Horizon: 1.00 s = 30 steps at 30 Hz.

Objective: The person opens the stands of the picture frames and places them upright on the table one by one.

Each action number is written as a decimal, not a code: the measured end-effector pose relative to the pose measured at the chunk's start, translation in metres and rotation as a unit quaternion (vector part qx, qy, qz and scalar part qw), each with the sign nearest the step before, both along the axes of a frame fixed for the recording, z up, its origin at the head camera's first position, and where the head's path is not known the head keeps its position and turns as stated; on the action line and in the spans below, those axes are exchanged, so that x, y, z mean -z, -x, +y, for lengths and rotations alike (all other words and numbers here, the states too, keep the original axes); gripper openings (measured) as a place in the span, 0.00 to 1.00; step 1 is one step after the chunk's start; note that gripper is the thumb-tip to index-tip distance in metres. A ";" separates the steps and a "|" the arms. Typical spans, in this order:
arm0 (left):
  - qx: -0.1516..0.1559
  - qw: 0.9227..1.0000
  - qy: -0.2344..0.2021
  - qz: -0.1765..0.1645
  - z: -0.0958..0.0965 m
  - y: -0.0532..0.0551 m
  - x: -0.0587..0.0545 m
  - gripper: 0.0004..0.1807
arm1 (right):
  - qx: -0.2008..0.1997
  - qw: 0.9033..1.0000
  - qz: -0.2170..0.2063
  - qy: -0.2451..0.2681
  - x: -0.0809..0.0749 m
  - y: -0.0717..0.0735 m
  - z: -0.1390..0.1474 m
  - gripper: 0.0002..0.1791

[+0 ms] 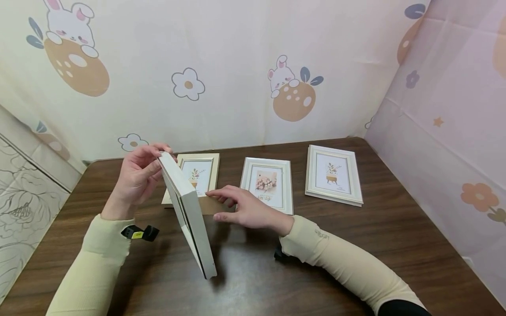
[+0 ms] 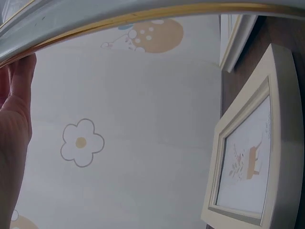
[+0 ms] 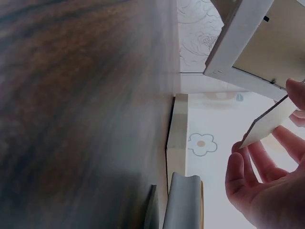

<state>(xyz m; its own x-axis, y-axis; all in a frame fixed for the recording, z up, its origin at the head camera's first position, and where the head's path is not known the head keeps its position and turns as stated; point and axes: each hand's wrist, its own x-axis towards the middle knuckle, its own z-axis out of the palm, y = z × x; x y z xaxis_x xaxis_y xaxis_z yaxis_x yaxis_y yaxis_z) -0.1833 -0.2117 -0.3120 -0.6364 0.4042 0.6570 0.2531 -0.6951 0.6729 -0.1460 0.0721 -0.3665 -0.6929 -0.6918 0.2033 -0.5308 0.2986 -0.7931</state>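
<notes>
A white picture frame (image 1: 197, 219) stands tilted on edge, its back toward the right. My left hand (image 1: 138, 175) grips its top corner between thumb and fingers; in the left wrist view its gold-lined front edge (image 2: 143, 16) crosses the top. From the back of the frame sticks out a brown easel stand (image 1: 211, 205). My right hand (image 1: 249, 208) holds this stand, fingers on one side and thumb on the other. In the right wrist view, the stand (image 3: 269, 121) lies between the fingers, beside the frame's beige backing (image 3: 276, 52).
Three more frames lie face up along the back of the brown table (image 1: 261, 285): a cream one (image 1: 215, 164) partly behind the held frame, a white one with a flower picture (image 1: 286, 184), and a white one (image 1: 334, 175) at right. Patterned cloth (image 1: 229, 44) hangs behind.
</notes>
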 end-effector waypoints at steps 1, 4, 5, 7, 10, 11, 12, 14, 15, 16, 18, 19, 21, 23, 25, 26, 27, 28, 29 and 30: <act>-0.004 1.000 -0.001 -0.001 0.000 0.000 -0.001 0.08 | 0.000 1.000 -0.004 0.001 0.001 0.000 0.001 0.30; -0.020 1.000 -0.001 -0.005 0.001 -0.002 -0.002 0.08 | 0.002 1.000 -0.017 0.006 0.002 0.001 0.005 0.30; -0.024 1.000 -0.001 -0.006 0.000 -0.002 -0.002 0.07 | 0.003 1.000 -0.017 0.009 0.001 0.002 0.006 0.29; -0.029 1.000 -0.004 -0.006 -0.001 -0.003 -0.003 0.08 | 0.007 1.000 -0.010 0.010 0.001 0.003 0.011 0.28; -0.039 0.999 -0.006 -0.010 -0.003 -0.004 -0.004 0.08 | 0.013 1.000 0.011 0.013 -0.001 0.006 0.019 0.25; -0.047 0.999 -0.004 -0.013 -0.004 -0.005 -0.005 0.08 | 0.016 1.000 0.019 0.014 -0.002 0.006 0.022 0.24; -0.057 0.998 -0.003 -0.018 -0.005 -0.005 -0.006 0.09 | 0.019 0.999 0.025 0.016 -0.002 0.007 0.025 0.24; -0.090 0.996 0.005 -0.026 -0.007 -0.007 -0.007 0.09 | 0.023 0.999 0.029 0.019 -0.004 0.008 0.030 0.22; -0.108 0.994 0.010 -0.031 -0.008 -0.008 -0.008 0.09 | 0.024 0.999 0.028 0.020 -0.004 0.008 0.033 0.22; -0.125 0.991 0.015 -0.036 -0.009 -0.009 -0.008 0.10 | 0.026 0.999 0.029 0.021 -0.005 0.009 0.035 0.22; -0.156 0.986 0.024 -0.047 -0.012 -0.012 -0.010 0.10 | 0.030 0.999 0.031 0.022 -0.007 0.009 0.040 0.21; -0.172 0.983 0.028 -0.051 -0.013 -0.013 -0.010 0.10 | 0.033 0.999 0.032 0.023 -0.007 0.009 0.042 0.21; -0.201 0.977 0.040 -0.059 -0.016 -0.016 -0.011 0.11 | 0.041 0.998 0.032 0.024 -0.009 0.008 0.048 0.20; -0.227 0.970 0.047 -0.067 -0.019 -0.019 -0.011 0.11 | 0.049 0.998 0.030 0.023 -0.009 0.007 0.054 0.20; -0.254 0.963 0.054 -0.073 -0.023 -0.022 -0.011 0.11 | 0.057 0.998 0.026 0.020 -0.009 0.006 0.060 0.19; -0.261 0.961 0.053 -0.078 -0.026 -0.023 -0.011 0.11 | 0.060 0.998 0.024 0.017 -0.008 0.005 0.063 0.19; -0.269 0.958 0.048 -0.086 -0.028 -0.025 -0.011 0.11 | 0.063 0.998 0.023 0.012 -0.007 0.005 0.066 0.19; -0.273 0.957 0.041 -0.095 -0.031 -0.026 -0.011 0.11 | 0.065 0.998 0.022 0.008 -0.006 0.004 0.069 0.19; -0.280 0.954 0.037 -0.101 -0.033 -0.027 -0.011 0.11 | 0.066 0.998 0.021 0.004 -0.004 0.003 0.072 0.19; -0.285 0.952 0.030 -0.108 -0.036 -0.029 -0.012 0.11 | 0.066 0.998 0.019 0.000 -0.003 0.003 0.075 0.19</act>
